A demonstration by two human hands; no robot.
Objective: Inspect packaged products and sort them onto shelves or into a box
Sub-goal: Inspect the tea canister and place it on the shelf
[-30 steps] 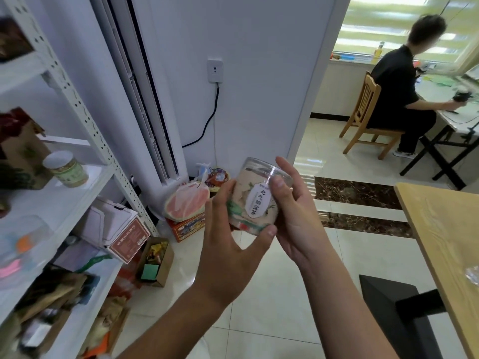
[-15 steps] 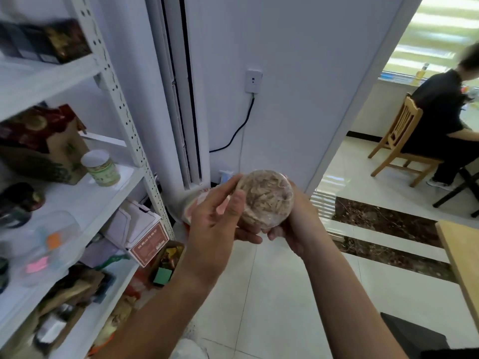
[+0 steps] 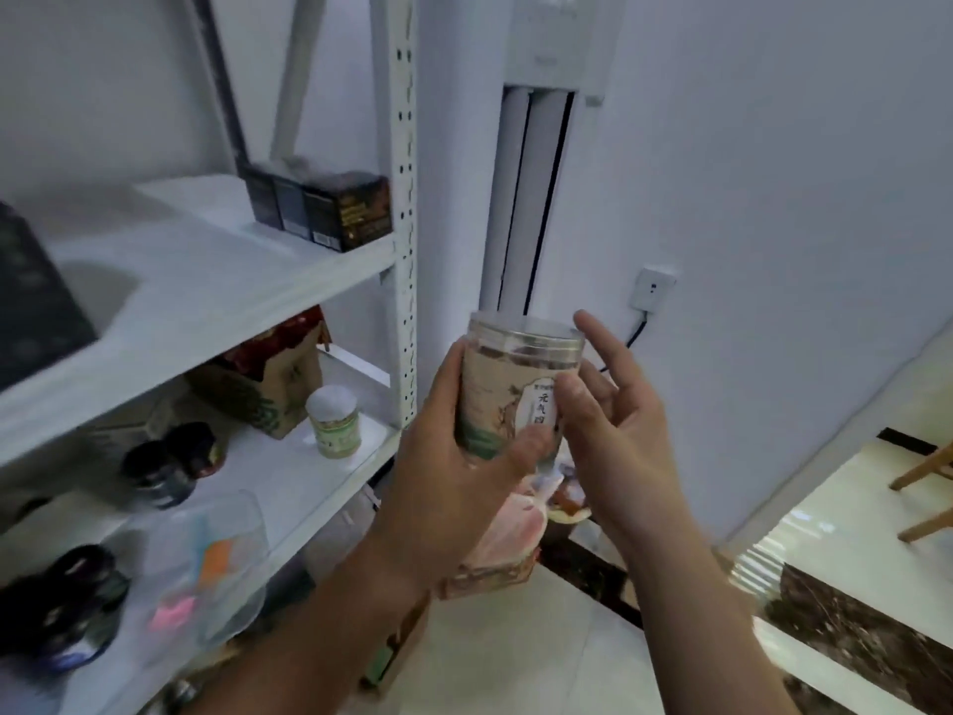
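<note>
While the left hand [image 3: 454, 472] curls its fingers and thumb round the lower half of the jar [image 3: 495, 389], the right hand [image 3: 624, 441] stands just beside it with fingers straight and spread, holding nothing. Its thumb lies over the jar's paper label and hides part of the printed characters; blur makes it hard to say whether it really touches. The jar is upright in the air, just right of the shelving post [image 3: 405, 198] and level with the middle shelf [image 3: 289, 472]. Its clear lid shows brownish contents that cannot be made out.

On the middle shelf stand a brown paper bag [image 3: 268, 384], a small green-labelled canister [image 3: 335, 423] and two dark jars [image 3: 170, 464]. Nearer the camera, a clear plastic tub [image 3: 206, 559] is smeared by motion, with only orange and pink patches showing inside. On the upper shelf [image 3: 206, 281] a row of dark boxes [image 3: 319, 209] sits at the back, and a larger dark box [image 3: 36, 301] is cut off by the left edge.

Below the hands, a pinkish package [image 3: 510, 534] on the floor is mostly hidden by the left wrist. At the right border only the legs of a wooden chair [image 3: 928, 487] are visible.
</note>
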